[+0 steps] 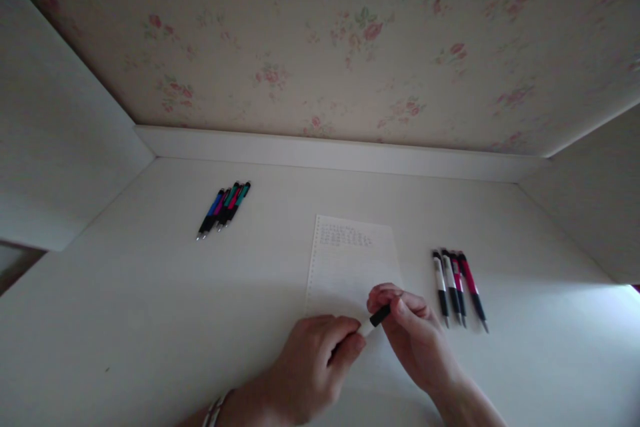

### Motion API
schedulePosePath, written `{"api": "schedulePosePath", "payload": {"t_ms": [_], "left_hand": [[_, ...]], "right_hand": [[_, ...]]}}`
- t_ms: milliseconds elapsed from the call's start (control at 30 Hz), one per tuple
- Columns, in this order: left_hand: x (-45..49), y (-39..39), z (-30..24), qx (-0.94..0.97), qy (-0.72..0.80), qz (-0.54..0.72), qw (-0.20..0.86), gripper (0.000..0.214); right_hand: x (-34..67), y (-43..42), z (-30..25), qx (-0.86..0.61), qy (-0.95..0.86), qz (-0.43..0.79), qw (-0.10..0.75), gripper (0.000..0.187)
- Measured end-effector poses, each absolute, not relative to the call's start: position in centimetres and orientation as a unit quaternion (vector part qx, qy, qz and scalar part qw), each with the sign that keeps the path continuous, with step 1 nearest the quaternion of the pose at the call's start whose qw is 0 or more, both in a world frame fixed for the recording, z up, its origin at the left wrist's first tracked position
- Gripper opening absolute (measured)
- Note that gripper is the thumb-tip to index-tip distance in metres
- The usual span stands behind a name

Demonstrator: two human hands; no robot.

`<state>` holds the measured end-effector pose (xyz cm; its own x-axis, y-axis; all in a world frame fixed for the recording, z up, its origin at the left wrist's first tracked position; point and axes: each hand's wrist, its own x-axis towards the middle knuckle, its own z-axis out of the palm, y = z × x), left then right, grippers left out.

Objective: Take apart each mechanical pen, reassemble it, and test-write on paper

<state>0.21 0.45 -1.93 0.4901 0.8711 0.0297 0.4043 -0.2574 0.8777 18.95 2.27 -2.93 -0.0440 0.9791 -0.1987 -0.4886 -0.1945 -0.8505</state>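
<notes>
- White-and-black pen (381,315), mid-dial, over the paper (350,273)
- Left hand (313,363), eight o'clock: fingers pinching its white barrel
- Right hand (417,333), three o'clock: fingertips closed around its black end
- Four pens (450,277), two o'clock
- Pen cluster (230,200), ten o'clock

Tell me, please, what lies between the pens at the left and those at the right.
In the head view, a sheet of notebook paper with handwriting across its top lies on the white desk between the left pens and the right pens.
</notes>
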Motion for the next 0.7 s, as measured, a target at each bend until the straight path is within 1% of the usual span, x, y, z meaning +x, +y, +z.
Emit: {"api": "schedulePosePath", "payload": {"t_ms": [233, 333, 400, 467, 533, 633, 700], "left_hand": [[0.3, 0.3, -1.9, 0.745, 0.448, 0.289, 0.401, 0.029], [0.4, 0.1, -1.9, 0.742, 0.451, 0.288, 0.405, 0.025], [0.4, 0.2, -1.8, 0.730, 0.453, 0.278, 0.429, 0.028], [0.4, 0.3, -1.6, 0.710, 0.458, 0.271, 0.461, 0.034], [0.4, 0.5, -1.4, 0.691, 0.461, 0.273, 0.485, 0.039], [0.5, 0.6, -1.4, 0.686, 0.458, 0.280, 0.492, 0.040], [0.4, 0.5, -1.5, 0.694, 0.452, 0.287, 0.482, 0.040]], "right_hand": [[18.8, 2.2, -3.1, -0.438, -0.226, 0.659, 0.569, 0.018], [18.7, 2.2, -2.8, -0.448, -0.246, 0.658, 0.553, 0.020], [18.5, 2.2, -2.7, -0.454, -0.269, 0.657, 0.538, 0.022], [18.4, 2.1, -2.5, -0.450, -0.281, 0.670, 0.519, 0.028], [18.3, 2.0, -2.5, -0.446, -0.284, 0.691, 0.494, 0.039], [17.9, 1.7, -2.4, -0.453, -0.301, 0.703, 0.459, 0.051], [17.7, 1.5, -2.4, -0.460, -0.316, 0.696, 0.452, 0.061]]}}
